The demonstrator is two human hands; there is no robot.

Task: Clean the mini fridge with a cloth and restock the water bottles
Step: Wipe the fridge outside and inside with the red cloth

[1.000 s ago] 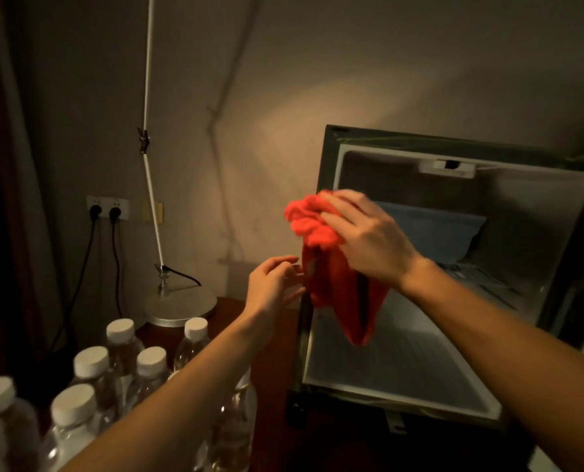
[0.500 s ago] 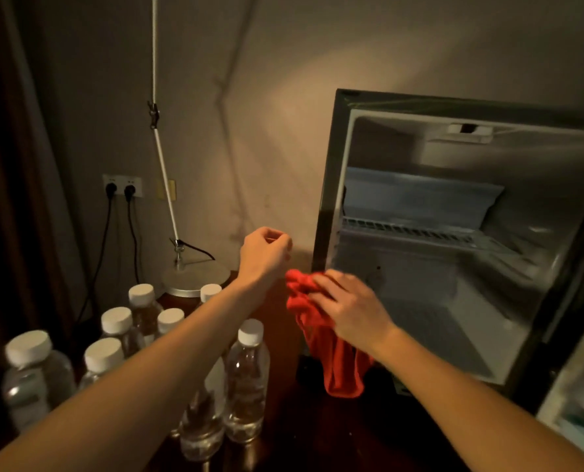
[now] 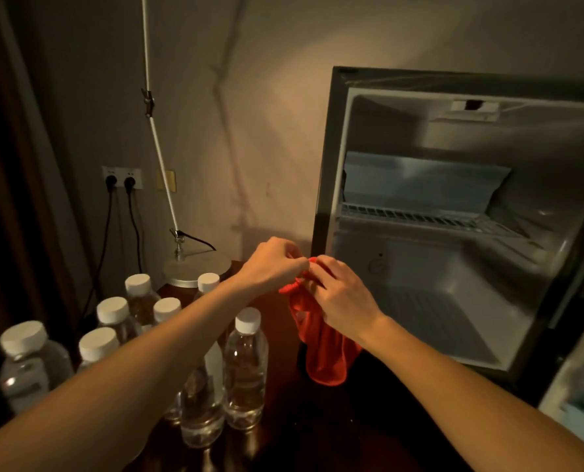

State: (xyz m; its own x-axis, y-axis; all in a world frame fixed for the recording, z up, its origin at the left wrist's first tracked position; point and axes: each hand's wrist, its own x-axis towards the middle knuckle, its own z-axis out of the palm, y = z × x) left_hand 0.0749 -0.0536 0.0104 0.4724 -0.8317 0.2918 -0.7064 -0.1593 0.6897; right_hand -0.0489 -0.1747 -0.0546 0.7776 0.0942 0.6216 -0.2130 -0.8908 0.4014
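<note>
**Red cloth changing grip beside the open mini fridge**

Hands are meeting just in front of the mini fridge (image 3: 454, 233), whose door is standing open and whose wire shelf (image 3: 430, 218) and white floor are showing bare in the dim, warm light. The right hand (image 3: 341, 298) is curling its fingers around the upper part of a red cloth (image 3: 321, 352), which is hanging down towards the dark wooden desk (image 3: 317, 430). The left hand (image 3: 273, 267) is pinching the bunched top edge of the same cloth between fingertips and thumb, so both hands are gripping it at once, apparently regathering it for wiping. Water bottles (image 3: 246, 366) with white caps are standing in a tight cluster on the desk to the left, none yet inside the fridge; the nearest one is rising just beside the left forearm. A lamp base (image 3: 196, 267) with its thin white stem is sitting behind them, near two wall plugs (image 3: 120, 182).

Judging from this position, the main risk is lying with the left forearm: it is crossing directly above the crowded bottles, and a careless sweep back could be knocking one over and toppling its neighbours. The trailing tail of the cloth could also be dragging across the desk, picking up dirt before reaching the fridge interior.
</note>
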